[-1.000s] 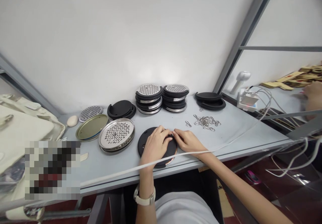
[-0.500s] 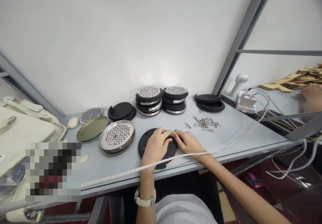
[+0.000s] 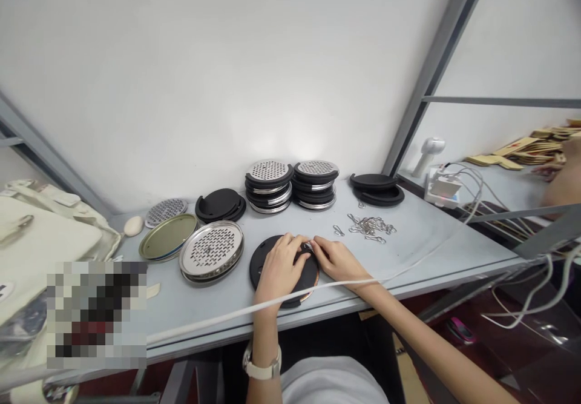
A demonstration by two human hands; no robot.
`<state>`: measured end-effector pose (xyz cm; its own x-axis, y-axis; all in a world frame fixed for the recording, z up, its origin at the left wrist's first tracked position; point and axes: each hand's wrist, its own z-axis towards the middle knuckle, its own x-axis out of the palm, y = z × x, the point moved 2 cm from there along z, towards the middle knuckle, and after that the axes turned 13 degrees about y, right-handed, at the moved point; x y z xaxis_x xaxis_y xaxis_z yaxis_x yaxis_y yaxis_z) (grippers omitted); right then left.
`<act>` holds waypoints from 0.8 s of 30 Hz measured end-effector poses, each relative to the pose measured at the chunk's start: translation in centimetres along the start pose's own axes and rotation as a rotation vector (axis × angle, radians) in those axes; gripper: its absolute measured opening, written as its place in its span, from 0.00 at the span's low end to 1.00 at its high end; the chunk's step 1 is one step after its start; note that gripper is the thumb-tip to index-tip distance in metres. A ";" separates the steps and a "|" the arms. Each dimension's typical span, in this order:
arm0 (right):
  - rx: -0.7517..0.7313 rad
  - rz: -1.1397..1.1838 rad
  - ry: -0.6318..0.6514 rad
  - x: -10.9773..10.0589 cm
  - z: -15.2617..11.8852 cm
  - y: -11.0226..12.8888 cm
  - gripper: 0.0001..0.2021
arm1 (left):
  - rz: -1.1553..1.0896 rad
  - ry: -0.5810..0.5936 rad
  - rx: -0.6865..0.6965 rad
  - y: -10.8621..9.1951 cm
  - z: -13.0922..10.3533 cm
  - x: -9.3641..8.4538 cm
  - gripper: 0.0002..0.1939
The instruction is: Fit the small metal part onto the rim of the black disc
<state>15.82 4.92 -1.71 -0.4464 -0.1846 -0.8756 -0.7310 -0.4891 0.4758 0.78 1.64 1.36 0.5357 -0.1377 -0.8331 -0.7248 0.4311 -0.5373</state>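
A round black disc with a copper-coloured rim lies flat near the front edge of the grey table. My left hand rests on top of it, fingers pressed to its far right edge. My right hand meets the left at that edge, fingertips pinched on a small metal clip that is mostly hidden. A white cord crosses both wrists.
A perforated steel tray and a gold lid lie left of the disc. Two stacks of black-and-steel discs, black covers and more line the back. Loose metal clips lie right. A co-worker's hand is far right.
Both hands stay on the disc's right edge with only slight finger movement. The view has tilted up a little, so everything sits lower in the picture.
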 end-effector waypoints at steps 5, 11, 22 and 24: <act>-0.005 -0.063 0.041 0.0 0.1 0.0 0.14 | -0.002 -0.009 0.002 0.1 0.0 0.1 0.08; -0.025 -0.068 0.049 -0.1 0.0 -0.2 0.15 | 0.006 0.004 -0.018 0.3 0.1 0.2 0.11; -0.032 -0.053 0.050 0.0 -0.1 -0.2 0.15 | 0.142 0.019 -0.014 -0.2 -0.1 0.0 0.09; -0.032 -0.055 0.043 -0.1 -0.1 -0.1 0.15 | 0.156 0.018 -0.015 -0.3 -0.2 0.0 0.09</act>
<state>15.98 4.88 -1.72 -0.3831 -0.1930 -0.9033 -0.7363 -0.5267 0.4248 0.89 1.36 1.47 0.4084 -0.0865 -0.9087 -0.8051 0.4351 -0.4032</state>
